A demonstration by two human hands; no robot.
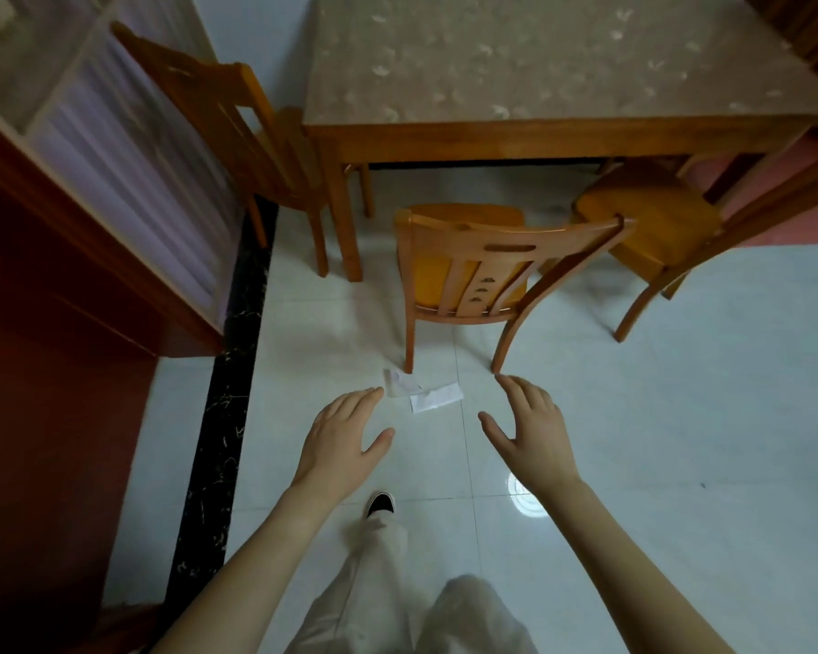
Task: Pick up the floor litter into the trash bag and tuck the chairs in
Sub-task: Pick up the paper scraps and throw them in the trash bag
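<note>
White paper scraps [423, 393] lie on the pale tiled floor just behind the rear legs of a wooden chair [487, 271]. That chair stands pulled out from the table [553, 134], its back towards me. My left hand [338, 441] and my right hand [527, 429] hover palm down above the floor, fingers straight and spread, one on each side of the scraps. Both hands hold nothing. A second chair [657, 224] sits angled at the table's right corner. A third chair [237, 134] stands at the table's left side. No trash bag is in sight.
A dark red cabinet [67, 285] with frosted doors fills the left side. A black marbled floor strip [227, 394] runs along it. My leg and black shoe [381, 505] are below the hands. Open tiled floor [681, 417] spreads to the right.
</note>
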